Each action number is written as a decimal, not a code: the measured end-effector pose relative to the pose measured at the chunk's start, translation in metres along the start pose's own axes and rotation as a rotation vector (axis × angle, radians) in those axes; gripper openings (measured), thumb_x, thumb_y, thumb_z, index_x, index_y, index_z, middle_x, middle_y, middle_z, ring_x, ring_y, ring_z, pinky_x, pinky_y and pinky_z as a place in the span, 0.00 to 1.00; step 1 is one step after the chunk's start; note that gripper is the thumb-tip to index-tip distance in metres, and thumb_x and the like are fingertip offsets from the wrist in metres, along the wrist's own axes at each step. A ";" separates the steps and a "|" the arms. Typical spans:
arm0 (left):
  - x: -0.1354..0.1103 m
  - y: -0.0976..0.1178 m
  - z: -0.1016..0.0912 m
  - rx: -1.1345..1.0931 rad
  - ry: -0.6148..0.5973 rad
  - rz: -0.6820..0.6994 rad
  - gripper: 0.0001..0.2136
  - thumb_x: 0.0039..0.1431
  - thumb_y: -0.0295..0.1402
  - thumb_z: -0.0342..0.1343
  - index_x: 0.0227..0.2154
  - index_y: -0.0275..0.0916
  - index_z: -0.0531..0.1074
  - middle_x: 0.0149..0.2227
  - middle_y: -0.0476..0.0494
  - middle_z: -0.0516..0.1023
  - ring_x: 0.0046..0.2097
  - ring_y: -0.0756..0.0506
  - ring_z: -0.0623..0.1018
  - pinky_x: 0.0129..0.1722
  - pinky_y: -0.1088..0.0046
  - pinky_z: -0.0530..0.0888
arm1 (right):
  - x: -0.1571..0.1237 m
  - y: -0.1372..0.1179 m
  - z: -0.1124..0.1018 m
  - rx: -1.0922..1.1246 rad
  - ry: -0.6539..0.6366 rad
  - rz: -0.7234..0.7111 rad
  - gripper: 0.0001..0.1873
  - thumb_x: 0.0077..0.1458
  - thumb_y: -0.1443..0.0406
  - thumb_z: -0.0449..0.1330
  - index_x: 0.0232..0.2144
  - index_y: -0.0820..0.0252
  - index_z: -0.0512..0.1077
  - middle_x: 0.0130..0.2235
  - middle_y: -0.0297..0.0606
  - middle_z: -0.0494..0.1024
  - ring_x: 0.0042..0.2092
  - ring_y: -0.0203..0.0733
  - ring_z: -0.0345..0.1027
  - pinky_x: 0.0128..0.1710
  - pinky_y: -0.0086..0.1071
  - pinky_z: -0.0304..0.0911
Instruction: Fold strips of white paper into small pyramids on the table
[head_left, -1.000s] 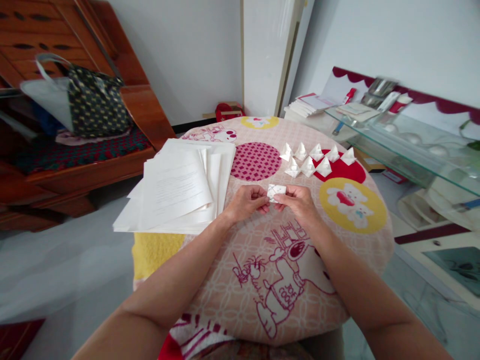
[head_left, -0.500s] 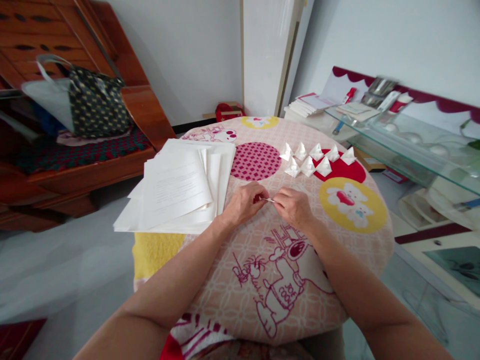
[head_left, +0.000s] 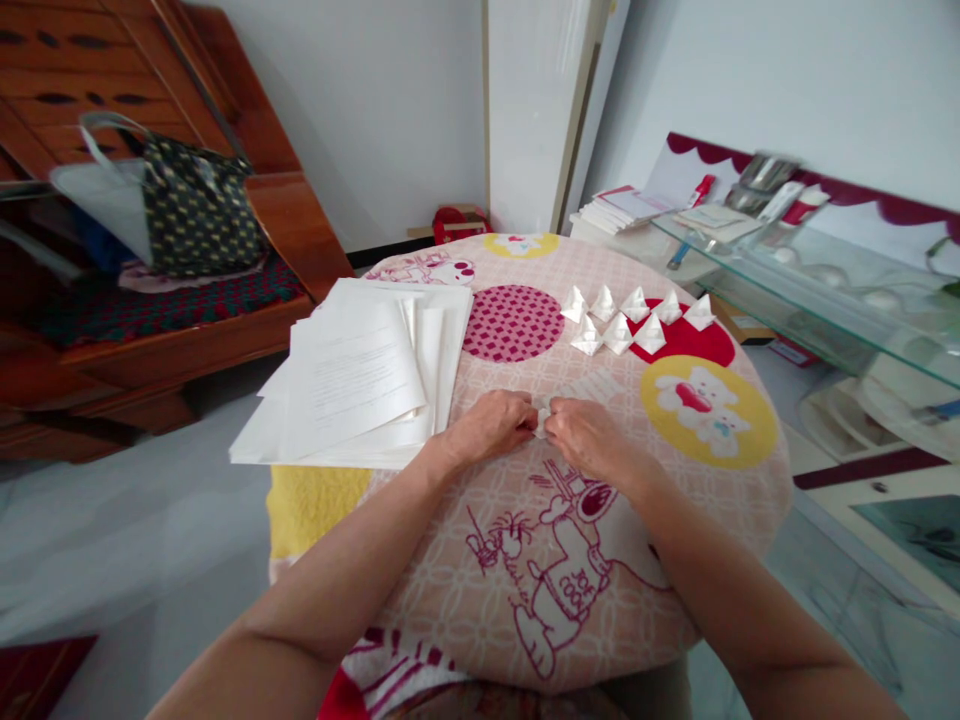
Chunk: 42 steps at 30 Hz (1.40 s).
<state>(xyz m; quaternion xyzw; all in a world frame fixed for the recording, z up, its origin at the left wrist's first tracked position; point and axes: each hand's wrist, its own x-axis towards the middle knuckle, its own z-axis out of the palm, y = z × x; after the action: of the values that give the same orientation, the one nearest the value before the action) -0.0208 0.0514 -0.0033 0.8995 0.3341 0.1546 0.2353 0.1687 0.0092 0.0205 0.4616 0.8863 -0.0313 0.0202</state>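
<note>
Between my two hands is a small piece of folded white paper (head_left: 541,422), mostly covered by fingers. My left hand (head_left: 499,420) is closed on its left side, and my right hand (head_left: 589,432) pinches its right side. Both hands rest low over the patterned tablecloth (head_left: 517,385). Beyond my right hand, several small folded paper boats (head_left: 619,332) stand in two rows. To the left of my left hand lies a stack of white paper sheets (head_left: 360,375), the top one printed with text.
A glass shelf (head_left: 810,275) with a metal pot (head_left: 765,175) and cups stands beyond the table's right edge. Booklets (head_left: 619,208) are piled at the back right. On the left, a wooden bench (head_left: 277,225) holds a dark patterned bag (head_left: 199,205).
My hands have lowered slightly toward the tablecloth and drawn closer together. The paper between them has turned, so a wider white face shows than the thin edge before.
</note>
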 end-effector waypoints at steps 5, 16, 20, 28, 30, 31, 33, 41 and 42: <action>0.001 -0.001 0.000 -0.036 -0.004 -0.011 0.09 0.55 0.20 0.58 0.24 0.37 0.80 0.30 0.44 0.78 0.31 0.48 0.74 0.32 0.73 0.66 | 0.001 0.011 0.006 0.137 0.051 -0.008 0.14 0.59 0.72 0.59 0.23 0.62 0.78 0.29 0.42 0.76 0.29 0.39 0.65 0.31 0.34 0.54; 0.002 -0.006 -0.003 -0.150 0.039 -0.078 0.07 0.54 0.24 0.59 0.26 0.40 0.81 0.29 0.46 0.79 0.31 0.49 0.74 0.34 0.74 0.67 | 0.003 0.014 0.002 0.373 0.100 0.099 0.16 0.53 0.74 0.61 0.16 0.61 0.75 0.24 0.36 0.72 0.27 0.35 0.59 0.30 0.33 0.48; 0.003 -0.005 -0.004 -0.098 0.012 -0.096 0.07 0.57 0.26 0.59 0.28 0.38 0.82 0.30 0.46 0.80 0.33 0.49 0.75 0.34 0.75 0.68 | 0.003 0.009 -0.002 0.356 0.068 0.179 0.15 0.53 0.74 0.62 0.16 0.62 0.75 0.23 0.37 0.73 0.26 0.34 0.60 0.29 0.33 0.46; 0.011 -0.006 -0.001 -0.082 -0.001 -0.244 0.08 0.59 0.29 0.58 0.31 0.36 0.83 0.28 0.46 0.81 0.30 0.50 0.75 0.34 0.74 0.66 | 0.007 0.018 0.002 0.616 0.032 0.353 0.10 0.53 0.72 0.63 0.21 0.64 0.77 0.20 0.33 0.72 0.25 0.34 0.65 0.27 0.28 0.51; 0.013 -0.007 0.000 -0.091 -0.001 -0.274 0.09 0.59 0.30 0.57 0.30 0.36 0.82 0.27 0.47 0.80 0.29 0.50 0.74 0.33 0.73 0.65 | 0.008 0.018 0.001 0.658 0.008 0.405 0.10 0.54 0.72 0.62 0.21 0.64 0.75 0.18 0.32 0.70 0.24 0.33 0.64 0.26 0.28 0.51; 0.014 -0.007 0.000 -0.092 0.002 -0.285 0.09 0.59 0.31 0.58 0.29 0.36 0.82 0.27 0.48 0.80 0.29 0.50 0.74 0.32 0.73 0.65 | 0.009 0.018 0.001 0.685 -0.006 0.429 0.10 0.55 0.72 0.62 0.21 0.64 0.75 0.18 0.31 0.70 0.23 0.33 0.63 0.25 0.27 0.52; 0.016 -0.008 0.001 -0.090 0.012 -0.300 0.09 0.59 0.33 0.58 0.29 0.36 0.82 0.27 0.48 0.80 0.29 0.50 0.74 0.32 0.73 0.65 | 0.010 0.019 0.001 0.737 -0.041 0.464 0.10 0.56 0.71 0.62 0.22 0.63 0.74 0.18 0.31 0.70 0.22 0.32 0.63 0.24 0.27 0.52; 0.024 -0.006 0.001 -0.005 -0.032 -0.340 0.10 0.58 0.32 0.58 0.29 0.34 0.83 0.26 0.45 0.80 0.29 0.49 0.73 0.32 0.73 0.65 | 0.011 0.023 0.008 0.761 -0.097 0.497 0.13 0.61 0.68 0.61 0.24 0.62 0.71 0.19 0.31 0.71 0.18 0.31 0.63 0.19 0.25 0.53; 0.024 -0.006 0.001 0.001 -0.038 -0.348 0.10 0.58 0.32 0.58 0.30 0.34 0.83 0.26 0.45 0.79 0.29 0.49 0.73 0.32 0.72 0.65 | 0.011 0.023 0.008 0.772 -0.103 0.501 0.13 0.61 0.68 0.61 0.24 0.61 0.70 0.19 0.31 0.71 0.18 0.31 0.63 0.18 0.25 0.53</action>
<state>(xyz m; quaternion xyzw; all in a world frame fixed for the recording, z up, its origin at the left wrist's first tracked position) -0.0059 0.0716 -0.0040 0.8309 0.4803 0.0942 0.2646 0.1811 0.0308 0.0107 0.6331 0.6688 -0.3761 -0.1023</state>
